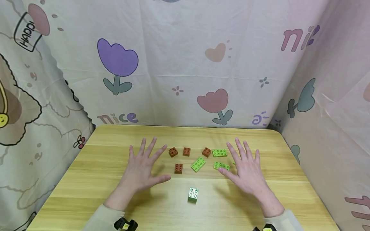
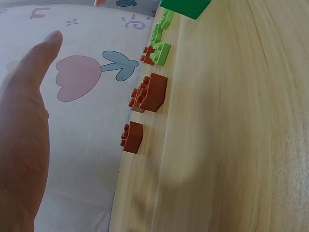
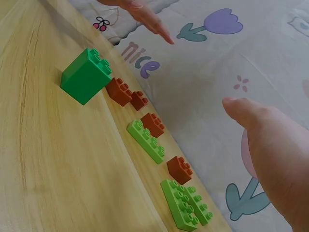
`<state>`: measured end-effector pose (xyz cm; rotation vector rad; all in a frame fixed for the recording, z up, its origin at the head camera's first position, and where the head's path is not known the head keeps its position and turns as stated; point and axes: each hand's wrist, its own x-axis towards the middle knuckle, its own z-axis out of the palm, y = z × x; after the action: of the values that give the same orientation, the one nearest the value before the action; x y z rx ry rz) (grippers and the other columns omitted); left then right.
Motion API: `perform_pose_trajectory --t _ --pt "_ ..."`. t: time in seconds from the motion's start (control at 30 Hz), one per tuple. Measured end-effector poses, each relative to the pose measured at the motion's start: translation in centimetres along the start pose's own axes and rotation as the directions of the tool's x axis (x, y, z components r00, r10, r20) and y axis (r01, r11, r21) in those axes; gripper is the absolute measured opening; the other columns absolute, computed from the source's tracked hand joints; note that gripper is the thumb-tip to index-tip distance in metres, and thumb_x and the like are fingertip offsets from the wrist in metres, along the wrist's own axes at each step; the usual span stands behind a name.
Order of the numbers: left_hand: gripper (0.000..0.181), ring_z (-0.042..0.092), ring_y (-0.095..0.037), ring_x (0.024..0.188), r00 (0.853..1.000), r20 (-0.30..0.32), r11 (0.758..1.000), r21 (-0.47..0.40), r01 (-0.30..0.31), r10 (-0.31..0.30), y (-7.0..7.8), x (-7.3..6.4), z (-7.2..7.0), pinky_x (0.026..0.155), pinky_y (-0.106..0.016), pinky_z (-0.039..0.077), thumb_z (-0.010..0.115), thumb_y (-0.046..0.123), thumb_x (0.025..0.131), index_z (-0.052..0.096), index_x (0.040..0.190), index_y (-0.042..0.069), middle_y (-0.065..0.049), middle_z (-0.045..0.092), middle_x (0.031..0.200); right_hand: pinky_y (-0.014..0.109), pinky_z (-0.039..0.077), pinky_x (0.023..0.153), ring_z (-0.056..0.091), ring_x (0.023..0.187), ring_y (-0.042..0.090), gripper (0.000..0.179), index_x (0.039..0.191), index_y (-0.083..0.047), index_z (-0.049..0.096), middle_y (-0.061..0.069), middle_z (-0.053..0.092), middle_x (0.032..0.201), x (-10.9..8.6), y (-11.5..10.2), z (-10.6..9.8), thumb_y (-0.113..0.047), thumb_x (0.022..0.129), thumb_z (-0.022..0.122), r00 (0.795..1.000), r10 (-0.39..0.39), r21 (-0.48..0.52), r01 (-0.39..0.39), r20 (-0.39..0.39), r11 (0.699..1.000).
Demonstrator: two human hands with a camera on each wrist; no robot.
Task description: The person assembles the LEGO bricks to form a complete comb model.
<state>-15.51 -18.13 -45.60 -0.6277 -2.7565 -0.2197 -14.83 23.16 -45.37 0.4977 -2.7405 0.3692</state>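
Observation:
My left hand [image 1: 141, 168] is held over the left side of the table with its fingers spread, holding nothing. Over on the right, my right hand [image 1: 247, 170] is likewise spread and holds nothing. Between them, nearer me, stands a tall dark green brick [image 1: 192, 196], its studded top pale with glare. Several brown square bricks lie farther back, one brown brick [image 1: 173, 152] close to my left fingertips. Lime green long bricks lie to their right; one lime brick [image 1: 221, 165] is partly overlapped by my right thumb. Another lime piece is mostly hidden behind the right hand.
The wooden table [image 1: 95, 179] ends at a patterned cloth [image 1: 173, 64] hanging along its back, with more cloth at both sides. A slanted lime brick [image 1: 198, 164] and a brown brick [image 1: 178, 168] lie mid-table. Small black devices [image 1: 126, 224] sit at my wrists.

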Motion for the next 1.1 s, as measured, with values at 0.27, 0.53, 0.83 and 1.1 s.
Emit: perform_pose_trajectory --t 0.27,0.53,0.83,1.1 --pt "0.114 0.012 -0.052 0.156 1.000 0.017 1.000 0.013 -0.009 0.009 0.3 -0.3 0.1 0.110 -0.086 0.006 0.066 0.091 0.075 0.026 0.168 0.039 -0.007 0.006 0.177 0.084 0.008 0.112 0.012 0.158 0.046 0.098 0.170 -0.027 0.023 0.010 0.011 0.176 0.3 0.0 0.1 -0.072 0.093 0.063 1.000 -0.003 0.015 0.003 0.005 1.000" --pt "0.111 0.015 -0.052 0.156 0.998 0.003 0.998 0.012 -0.055 0.055 1.0 -0.7 0.8 0.110 -0.085 0.008 0.064 0.090 0.077 0.031 0.167 0.034 -0.009 0.010 0.176 0.083 0.012 0.113 0.013 0.158 0.044 0.097 0.170 -0.027 0.023 0.009 0.012 0.176 0.6 0.1 0.2 -0.071 0.094 0.063 1.000 -0.011 0.037 0.011 0.006 0.999" --pt "0.112 0.020 -0.047 0.156 0.994 -0.030 0.994 -0.029 -0.108 0.107 2.4 -1.0 1.2 0.112 -0.083 0.012 0.066 0.087 0.079 0.024 0.169 0.036 -0.008 0.014 0.176 0.079 0.018 0.114 0.021 0.156 0.044 0.098 0.171 -0.028 0.019 0.007 0.012 0.176 1.0 0.2 0.4 -0.072 0.094 0.062 1.000 -0.031 0.042 0.031 -0.002 0.999" --pt "0.110 0.027 -0.043 0.155 0.989 -0.035 0.985 -0.093 -0.148 0.145 3.6 -1.0 1.1 0.115 -0.079 0.017 0.070 0.083 0.079 0.026 0.168 0.035 -0.007 0.022 0.174 0.077 0.020 0.115 0.025 0.155 0.044 0.096 0.171 -0.025 0.020 0.010 0.019 0.175 1.5 -0.1 0.8 -0.070 0.096 0.062 0.999 -0.036 0.070 0.035 0.015 0.997"
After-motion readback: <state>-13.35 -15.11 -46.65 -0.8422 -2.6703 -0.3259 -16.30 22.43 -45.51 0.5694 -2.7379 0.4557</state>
